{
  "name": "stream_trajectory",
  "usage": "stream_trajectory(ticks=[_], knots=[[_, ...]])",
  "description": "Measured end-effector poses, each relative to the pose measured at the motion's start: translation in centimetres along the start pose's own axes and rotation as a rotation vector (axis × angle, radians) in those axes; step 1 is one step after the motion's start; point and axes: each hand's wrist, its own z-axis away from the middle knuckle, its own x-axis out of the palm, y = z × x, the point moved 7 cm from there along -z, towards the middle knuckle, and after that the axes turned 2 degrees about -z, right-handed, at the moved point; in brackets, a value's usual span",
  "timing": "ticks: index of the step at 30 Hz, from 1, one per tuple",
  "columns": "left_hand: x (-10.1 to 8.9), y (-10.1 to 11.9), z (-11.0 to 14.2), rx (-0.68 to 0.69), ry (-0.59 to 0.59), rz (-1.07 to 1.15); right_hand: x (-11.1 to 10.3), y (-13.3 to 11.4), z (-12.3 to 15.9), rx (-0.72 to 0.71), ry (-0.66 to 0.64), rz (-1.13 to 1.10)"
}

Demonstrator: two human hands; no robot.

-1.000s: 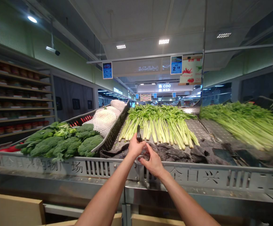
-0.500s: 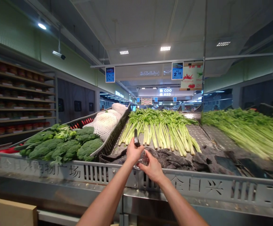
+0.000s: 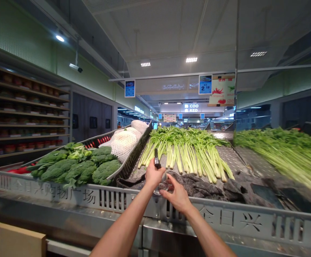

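A small spray bottle with a black spray head and a clear body [image 3: 160, 187] is between my hands, above the front rail. My left hand [image 3: 154, 175] is closed round its neck, just below the black head. My right hand [image 3: 178, 194] curves about the clear body from the right, thumb below and fingers above; how firmly it presses is hard to see. Beyond the bottle, bunches of celery [image 3: 187, 153] lie side by side with stalk ends toward me. A dark crumpled cloth [image 3: 198, 185] lies behind the rail.
A grey plastic rail [image 3: 112, 196] with cut-out characters runs along the stall front. Broccoli [image 3: 75, 167] and net-wrapped pale produce [image 3: 124, 141] fill the left crate. A mirror panel [image 3: 273, 107] stands on the right. Shelves of jars [image 3: 24, 117] line the left wall.
The whole scene has shifted slightly right and down as my head turned. My right hand's fingers have opened a little about the bottle's body. My left hand keeps its hold.
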Motion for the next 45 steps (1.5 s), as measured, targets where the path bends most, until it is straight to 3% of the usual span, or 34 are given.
stream_trajectory(ticks=[6,25,31,38,45], knots=[[-1.1,1.4,-0.9,0.034,0.015,-0.004,0.1,-0.1,0.0,0.022,-0.027,-0.022],[0.1,1.2,-1.0,0.027,-0.029,-0.04,-0.4,0.5,0.1,0.053,0.024,-0.131],[0.4,2.6,-1.0,0.084,-0.051,-0.049,-0.4,0.9,-0.1,0.028,0.055,-0.31],[1.5,4.9,-0.4,0.146,-0.073,-0.001,-2.3,0.3,0.5,-0.021,0.138,-0.349],[2.9,5.8,-0.1,0.102,-0.128,-0.026,-4.0,0.3,1.2,-0.025,0.212,-0.267]])
